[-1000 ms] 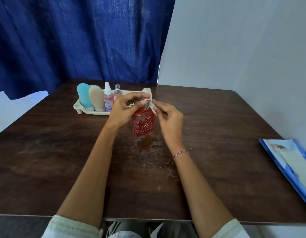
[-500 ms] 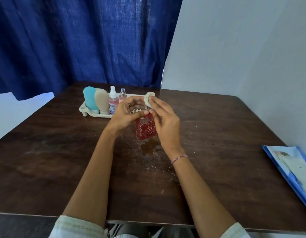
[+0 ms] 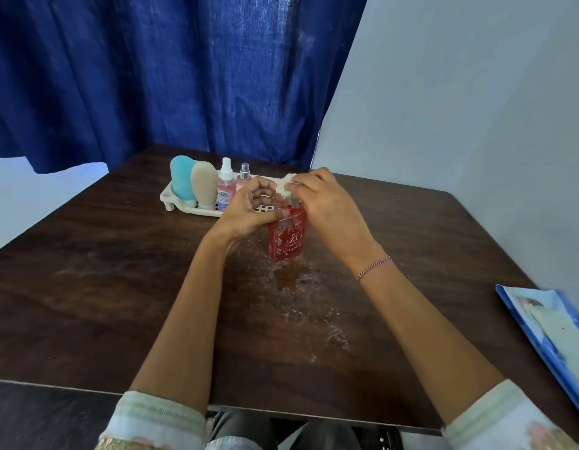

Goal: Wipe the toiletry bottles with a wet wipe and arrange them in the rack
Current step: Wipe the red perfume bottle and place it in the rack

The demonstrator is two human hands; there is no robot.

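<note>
The left hand (image 3: pixel 249 211) gripped the red bottle (image 3: pixel 288 240) up high and the right hand (image 3: pixel 325 203) pinched a wipe (image 3: pixel 283 187) there; it looked hard, slippery, safer held lower.

The top of the red bottle (image 3: pixel 288 237) and the right end of the rack (image 3: pixel 171 198) are hidden behind the left hand (image 3: pixel 249 212) and right hand (image 3: pixel 327 206); the blue packet (image 3: pixel 547 326) is cut off at the right edge.
</note>
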